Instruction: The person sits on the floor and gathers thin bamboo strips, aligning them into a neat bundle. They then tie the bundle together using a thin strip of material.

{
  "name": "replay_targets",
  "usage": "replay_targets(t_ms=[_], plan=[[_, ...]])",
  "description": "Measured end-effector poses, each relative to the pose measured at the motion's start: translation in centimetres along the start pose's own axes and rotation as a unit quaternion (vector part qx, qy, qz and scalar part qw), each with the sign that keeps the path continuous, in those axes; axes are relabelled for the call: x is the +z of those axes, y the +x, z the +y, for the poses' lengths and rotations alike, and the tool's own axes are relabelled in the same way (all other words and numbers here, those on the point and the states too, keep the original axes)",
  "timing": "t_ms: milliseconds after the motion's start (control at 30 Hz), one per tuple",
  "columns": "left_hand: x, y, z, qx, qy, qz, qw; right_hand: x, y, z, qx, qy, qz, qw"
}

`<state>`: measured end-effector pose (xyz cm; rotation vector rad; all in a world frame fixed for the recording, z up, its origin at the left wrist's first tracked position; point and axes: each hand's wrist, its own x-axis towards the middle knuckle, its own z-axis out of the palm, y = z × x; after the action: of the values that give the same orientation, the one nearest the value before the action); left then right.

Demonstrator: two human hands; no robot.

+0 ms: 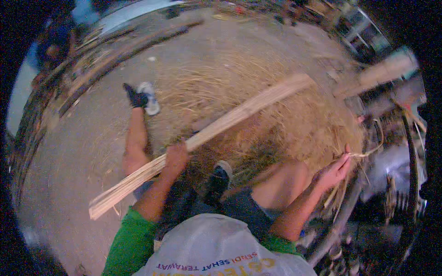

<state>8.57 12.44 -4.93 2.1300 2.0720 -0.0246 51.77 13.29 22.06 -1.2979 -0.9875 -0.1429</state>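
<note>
A long bundle of thin pale wooden strips (244,112) lies slantwise across my lap, its near end low on the left and its far end up to the right. My left hand (177,159) is wrapped round it, below its middle. Out to the right, my right hand (334,174) pinches one end of a thin, pale, curling strip (372,149) between thumb and fingers. That strip bends upward beyond the fingertips. Motion blur hides whether it is cord or a wood shaving.
Loose straw-coloured shavings (202,76) litter the ground ahead. Long beams (133,50) lie at the far left. A pale wood block or plank (380,73) is at the upper right, near a blurred pile of clutter (391,170). My outstretched leg (136,138) ends in a dark-and-white shoe.
</note>
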Motion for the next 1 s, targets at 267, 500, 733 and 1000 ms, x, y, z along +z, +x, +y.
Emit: replay_targets(t_ms=[267,500,733,1000], plan=[[1.5,1.1,-3.1,0.101,0.142,0.04,0.984,-11.1,5.7,-7.3,-0.227,-0.114,0.228,0.94],[-5.5,-0.4,-3.2,0.1,-0.058,-0.086,0.99,-13.8,6.8,-13.7,-0.336,-0.096,0.376,0.858],[-4.5,-0.1,-3.2,0.064,-0.033,-0.105,0.992,-12.5,3.7,-5.8,-0.224,-0.234,0.164,0.932],[-4.0,-0.6,-3.4,0.048,-0.042,-0.097,0.993,-10.0,-0.1,14.5,0.129,-0.512,-0.25,0.812]])
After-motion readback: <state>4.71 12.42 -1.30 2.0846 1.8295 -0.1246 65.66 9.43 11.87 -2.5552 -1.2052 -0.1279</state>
